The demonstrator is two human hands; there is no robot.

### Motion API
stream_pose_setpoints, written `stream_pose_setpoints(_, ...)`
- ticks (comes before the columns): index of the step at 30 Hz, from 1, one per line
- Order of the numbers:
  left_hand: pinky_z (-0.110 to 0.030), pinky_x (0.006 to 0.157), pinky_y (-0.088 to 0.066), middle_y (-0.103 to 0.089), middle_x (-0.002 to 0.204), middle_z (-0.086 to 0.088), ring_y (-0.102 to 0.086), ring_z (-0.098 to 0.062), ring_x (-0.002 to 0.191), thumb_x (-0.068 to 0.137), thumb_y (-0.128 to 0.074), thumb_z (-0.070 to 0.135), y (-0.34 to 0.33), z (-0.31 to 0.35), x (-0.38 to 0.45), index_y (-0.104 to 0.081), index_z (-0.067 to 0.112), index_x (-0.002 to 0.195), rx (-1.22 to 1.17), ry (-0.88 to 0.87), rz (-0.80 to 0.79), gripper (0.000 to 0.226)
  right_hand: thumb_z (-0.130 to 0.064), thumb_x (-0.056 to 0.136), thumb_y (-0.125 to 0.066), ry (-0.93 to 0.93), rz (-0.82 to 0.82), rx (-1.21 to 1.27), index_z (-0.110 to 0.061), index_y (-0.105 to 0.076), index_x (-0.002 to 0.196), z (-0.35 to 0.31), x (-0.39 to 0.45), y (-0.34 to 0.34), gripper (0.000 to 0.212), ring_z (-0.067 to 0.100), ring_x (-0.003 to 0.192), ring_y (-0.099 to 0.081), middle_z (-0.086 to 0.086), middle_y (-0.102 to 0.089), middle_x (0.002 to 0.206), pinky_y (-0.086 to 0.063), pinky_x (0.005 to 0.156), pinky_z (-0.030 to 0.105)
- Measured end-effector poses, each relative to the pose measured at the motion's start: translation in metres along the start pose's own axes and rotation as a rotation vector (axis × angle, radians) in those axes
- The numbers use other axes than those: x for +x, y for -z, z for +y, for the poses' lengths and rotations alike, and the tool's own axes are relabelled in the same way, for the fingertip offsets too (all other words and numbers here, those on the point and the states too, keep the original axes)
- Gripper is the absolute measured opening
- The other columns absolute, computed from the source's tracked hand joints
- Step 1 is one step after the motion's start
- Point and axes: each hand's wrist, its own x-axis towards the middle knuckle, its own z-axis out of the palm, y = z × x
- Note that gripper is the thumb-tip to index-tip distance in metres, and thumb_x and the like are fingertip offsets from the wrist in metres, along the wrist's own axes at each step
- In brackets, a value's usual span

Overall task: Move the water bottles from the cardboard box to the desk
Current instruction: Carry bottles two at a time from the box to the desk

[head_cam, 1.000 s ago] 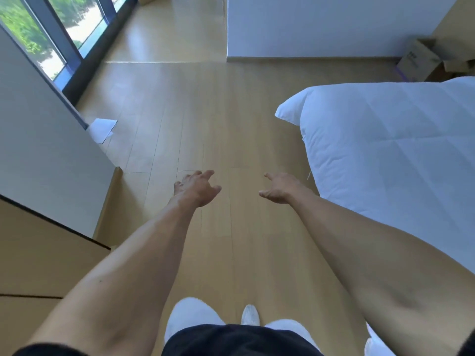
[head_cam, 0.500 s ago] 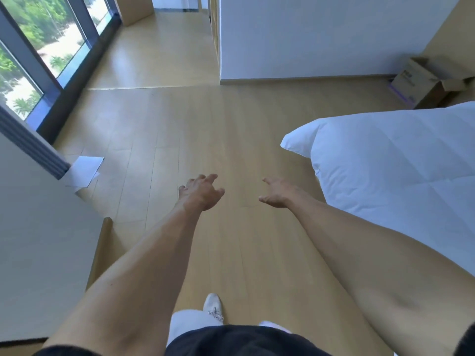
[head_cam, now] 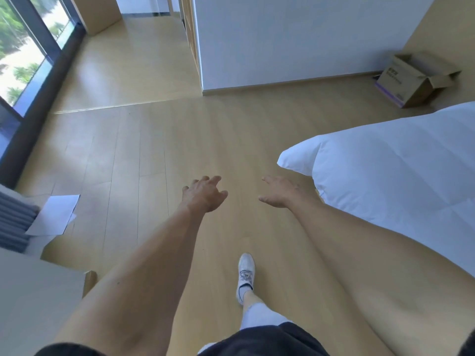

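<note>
Where pale wood floor (head_cam: pixel 180 150) meets white bed (head_cam: pixel 385 176), left hand (head_cam: pixel 203 195) and right hand (head_cam: pixel 279 192), each grip apart, empty.

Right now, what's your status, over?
Left hand and right hand open, empty. Open brown cardboard box far right by the wall; bottles unseen. White quilted bed alongside; wooden floor between.
</note>
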Motion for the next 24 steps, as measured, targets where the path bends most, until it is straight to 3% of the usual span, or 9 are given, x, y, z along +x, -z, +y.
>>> stream_pose_setpoints(16, -0.047, 0.110, -0.031, -0.043, 0.152, -0.002, -0.039, -0.028, 0.139, 0.099, -0.043, 0.048, 0.120, 0.061, 0.293, -0.037, 0.032, 0.152, 0.028, 0.033, 0.001, 0.056, -0.052, 0.096, -0.050, 0.031, -0.057, -0.004, -0.028, -0.027, 0.156, 0.025, 0.282, 0.148, 0.068, 0.025, 0.145, -0.033, 0.001, -0.033, 0.159, -0.036, 0.112, 0.040)
stream_pose_setpoints(24, -0.046, 0.110, -0.031, -0.042, 0.152, -0.004, -0.040, -0.030, 0.138, 0.099, -0.044, 0.049, 0.157, 0.096, 0.424, -0.037, 0.031, 0.151, 0.084, -0.042, -0.011, 0.056, -0.052, 0.094, -0.051, -0.079, -0.012, 0.069, -0.031, -0.030, 0.154, 0.058, 0.381, 0.201, 0.067, 0.026, 0.141, -0.038, -0.001, -0.039, 0.156, -0.037, 0.109, 0.038)
